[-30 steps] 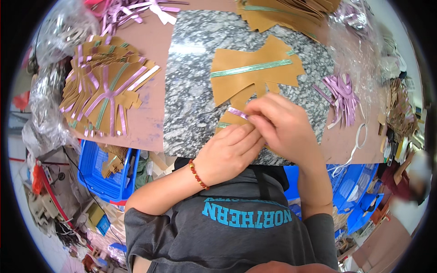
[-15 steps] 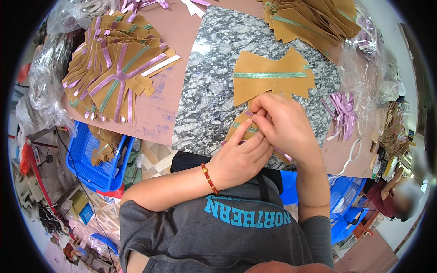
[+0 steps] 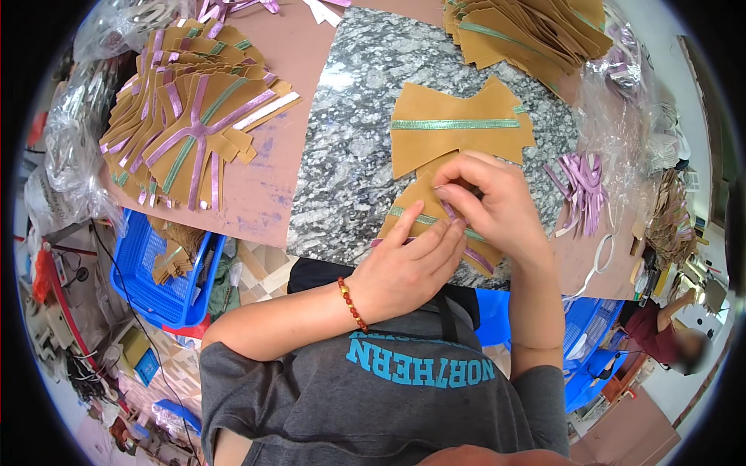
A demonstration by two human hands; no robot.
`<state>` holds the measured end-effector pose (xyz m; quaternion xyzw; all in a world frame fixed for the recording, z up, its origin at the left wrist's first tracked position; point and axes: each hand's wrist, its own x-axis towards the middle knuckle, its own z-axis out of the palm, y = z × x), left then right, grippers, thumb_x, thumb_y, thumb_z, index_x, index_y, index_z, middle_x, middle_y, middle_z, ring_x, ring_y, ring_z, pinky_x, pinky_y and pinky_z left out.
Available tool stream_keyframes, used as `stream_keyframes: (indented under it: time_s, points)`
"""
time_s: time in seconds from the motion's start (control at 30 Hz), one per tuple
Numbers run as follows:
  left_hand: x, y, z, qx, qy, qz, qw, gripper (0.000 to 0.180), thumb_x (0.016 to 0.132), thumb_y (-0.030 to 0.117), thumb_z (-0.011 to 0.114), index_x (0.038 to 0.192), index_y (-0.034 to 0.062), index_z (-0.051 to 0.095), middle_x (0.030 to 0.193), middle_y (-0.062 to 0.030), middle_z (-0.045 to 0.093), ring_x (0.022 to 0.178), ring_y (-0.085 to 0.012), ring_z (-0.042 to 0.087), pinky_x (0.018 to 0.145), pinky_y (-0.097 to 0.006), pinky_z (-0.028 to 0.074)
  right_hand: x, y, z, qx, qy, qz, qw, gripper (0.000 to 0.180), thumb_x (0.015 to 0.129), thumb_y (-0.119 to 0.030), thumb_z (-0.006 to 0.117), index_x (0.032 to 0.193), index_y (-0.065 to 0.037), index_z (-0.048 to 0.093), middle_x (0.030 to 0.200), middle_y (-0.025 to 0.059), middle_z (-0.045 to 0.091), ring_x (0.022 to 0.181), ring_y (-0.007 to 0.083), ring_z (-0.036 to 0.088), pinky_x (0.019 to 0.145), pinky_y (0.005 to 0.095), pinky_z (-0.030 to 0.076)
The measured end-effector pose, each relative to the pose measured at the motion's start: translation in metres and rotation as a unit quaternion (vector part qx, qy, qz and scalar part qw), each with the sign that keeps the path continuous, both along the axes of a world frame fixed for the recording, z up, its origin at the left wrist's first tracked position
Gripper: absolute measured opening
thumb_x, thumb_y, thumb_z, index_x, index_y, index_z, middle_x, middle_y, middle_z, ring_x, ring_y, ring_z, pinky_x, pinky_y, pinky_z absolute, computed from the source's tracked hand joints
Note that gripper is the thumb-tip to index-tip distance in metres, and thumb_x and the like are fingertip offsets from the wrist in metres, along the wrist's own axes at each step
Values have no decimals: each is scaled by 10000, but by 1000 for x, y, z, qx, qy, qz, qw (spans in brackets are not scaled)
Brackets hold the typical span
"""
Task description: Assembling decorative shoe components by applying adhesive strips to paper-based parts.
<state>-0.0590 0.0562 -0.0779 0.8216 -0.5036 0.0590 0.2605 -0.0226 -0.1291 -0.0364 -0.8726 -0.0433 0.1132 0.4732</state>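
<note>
My left hand [image 3: 408, 268] lies flat, index finger apart from the others, on a tan cut piece [image 3: 412, 197] near the slab's front edge. That piece carries a green strip [image 3: 427, 219] across it and a purple strip [image 3: 479, 261] lower down, partly under the fingers. Close above it, my right hand [image 3: 497, 203] is closed in a pinch on a narrow purple strip [image 3: 448, 208], whose lower part reaches the left fingertips. Just beyond lies another tan piece [image 3: 454, 145] with a green strip across it. Both hands hide part of the near piece.
The pieces lie on a speckled grey stone slab [image 3: 342, 155]. Left stands a fanned stack of tan pieces with purple and green strips [image 3: 194, 132]; another tan stack [image 3: 528, 35] is at the far right. A purple strip bundle [image 3: 579, 186] lies right. A blue basket [image 3: 144, 272] sits below left.
My right hand has shifted slightly right, and the purple strip in its pinch now hangs down toward the left fingers. The left hand stays nearly in place.
</note>
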Motion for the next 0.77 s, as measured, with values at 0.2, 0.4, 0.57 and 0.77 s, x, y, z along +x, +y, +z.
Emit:
stream_keyframes:
  time_s: [0.2, 0.4, 0.57, 0.77]
  points:
    - [0, -1, -1, -9, 9, -1, 1000, 390, 839, 191, 568, 1178, 15, 646, 1256, -106, 611, 1188, -212, 552, 1088, -529, 388, 6, 5, -5, -39, -26, -2, 999, 46, 812, -84, 696, 856, -69, 694, 835, 60, 640, 739, 254, 641, 640, 357, 493]
    - [0, 2, 0, -10, 14, 0, 1000, 388, 838, 185, 566, 1175, 11, 646, 1250, -108, 613, 1185, -219, 554, 1090, -534, 384, 7, 10, -8, -47, -41, 6, 998, 68, 806, 25, 702, 865, -8, 698, 807, 47, 602, 653, 123, 593, 585, 262, 464]
    - [0, 1, 3, -19, 34, -10, 999, 389, 815, 130, 609, 1188, 37, 669, 1274, -77, 617, 1158, -214, 580, 1099, -517, 375, 7, 13, 4, -104, 6, -32, 994, 153, 778, -73, 764, 885, -38, 660, 781, 55, 615, 634, 155, 596, 567, 285, 460]
    - [11, -28, -12, 12, -31, -96, 995, 400, 856, 168, 639, 1228, 23, 656, 1320, -115, 607, 1258, -237, 560, 1147, -561, 308, 22, 9, -9, -241, -41, -8, 970, 606, 794, -249, 771, 1342, -105, 557, 1479, 220, 464, 1419, 453, 338, 1221, 485, 165]
